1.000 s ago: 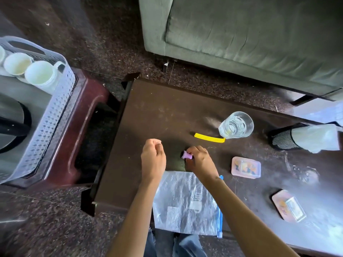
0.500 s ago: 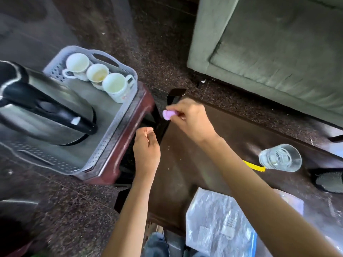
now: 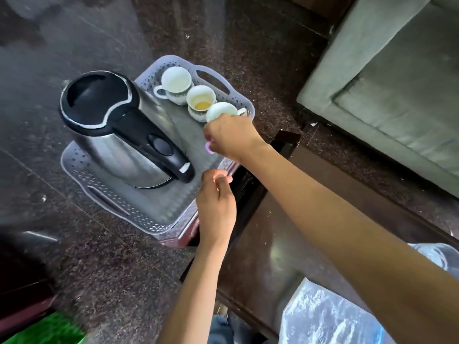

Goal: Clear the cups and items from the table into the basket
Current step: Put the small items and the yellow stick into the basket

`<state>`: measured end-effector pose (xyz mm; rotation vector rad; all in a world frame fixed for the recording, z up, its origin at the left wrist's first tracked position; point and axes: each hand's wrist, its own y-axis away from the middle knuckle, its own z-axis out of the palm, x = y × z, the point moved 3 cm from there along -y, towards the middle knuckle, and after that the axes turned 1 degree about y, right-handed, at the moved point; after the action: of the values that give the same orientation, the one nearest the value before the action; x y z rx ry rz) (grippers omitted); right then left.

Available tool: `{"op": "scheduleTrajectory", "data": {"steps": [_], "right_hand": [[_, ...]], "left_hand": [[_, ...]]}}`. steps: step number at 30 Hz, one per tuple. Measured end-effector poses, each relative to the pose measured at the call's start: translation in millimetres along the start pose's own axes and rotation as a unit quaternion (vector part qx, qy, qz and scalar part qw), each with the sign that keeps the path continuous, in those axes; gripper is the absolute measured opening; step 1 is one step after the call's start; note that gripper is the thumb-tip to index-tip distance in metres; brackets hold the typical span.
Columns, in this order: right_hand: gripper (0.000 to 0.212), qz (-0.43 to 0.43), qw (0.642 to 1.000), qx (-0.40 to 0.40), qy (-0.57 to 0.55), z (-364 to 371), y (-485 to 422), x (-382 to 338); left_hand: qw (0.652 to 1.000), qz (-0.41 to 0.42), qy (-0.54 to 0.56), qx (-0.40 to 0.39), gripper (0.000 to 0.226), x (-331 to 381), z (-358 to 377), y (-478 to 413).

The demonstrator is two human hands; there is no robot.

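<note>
Basket (image 3: 159, 227) on a red stool, beside the dark surface (image 3: 310, 219). Right hand (image 3: 229, 139) over the basket interior, between kettle (image 3: 119, 130) and cups (image 3: 198, 100); grip pinched on a small pink item (image 3: 209, 147), mostly hidden under the fingers. Left hand (image 3: 216, 202) above the basket's surface-side rim, grip clenched, holding nothing visible. Three cups in the basket's far end; the middle one shows yellow residue. Kettle upright in the basket.
</note>
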<state>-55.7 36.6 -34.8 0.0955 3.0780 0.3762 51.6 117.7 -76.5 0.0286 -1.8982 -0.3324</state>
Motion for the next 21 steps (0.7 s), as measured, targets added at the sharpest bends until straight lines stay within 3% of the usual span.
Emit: {"op": "scheduleTrajectory", "data": {"steps": [4, 9, 11, 14, 18, 21], "right_hand": [[0.03, -0.017, 0.994, -0.029, 0.107, 9.2, -8.7, -10.0], [0.034, -0.009, 0.991, -0.031, 0.128, 11.5, -11.1, -12.3], [0.038, -0.003, 0.996, -0.034, 0.079, 9.0, -6.5, -8.4], [0.037, 0.051, 0.995, -0.005, -0.086, 0.2, 10.0, 12.5], [0.024, 0.12, 0.953, 0.158, -0.229, -0.5, 55.1, 56.2], [0.021, 0.194, 0.923, 0.181, -0.279, 34.2, 104.5, 94.0]], "left_hand": [[1.0, -0.014, -0.008, -0.014, 0.016, -0.6, -0.4, -3.5], [1.0, -0.015, 0.0, -0.023, 0.017, 2.8, -2.7, -5.4], [1.0, -0.013, 0.003, -0.022, 0.016, 2.3, -2.3, -5.1], [1.0, -0.012, 0.009, -0.02, 0.016, 3.1, 0.4, -2.1], [1.0, 0.004, 0.007, -0.021, 0.015, 7.9, 9.4, 7.2], [0.999, 0.013, -0.004, -0.044, 0.014, 9.7, 26.7, 24.4]]}}
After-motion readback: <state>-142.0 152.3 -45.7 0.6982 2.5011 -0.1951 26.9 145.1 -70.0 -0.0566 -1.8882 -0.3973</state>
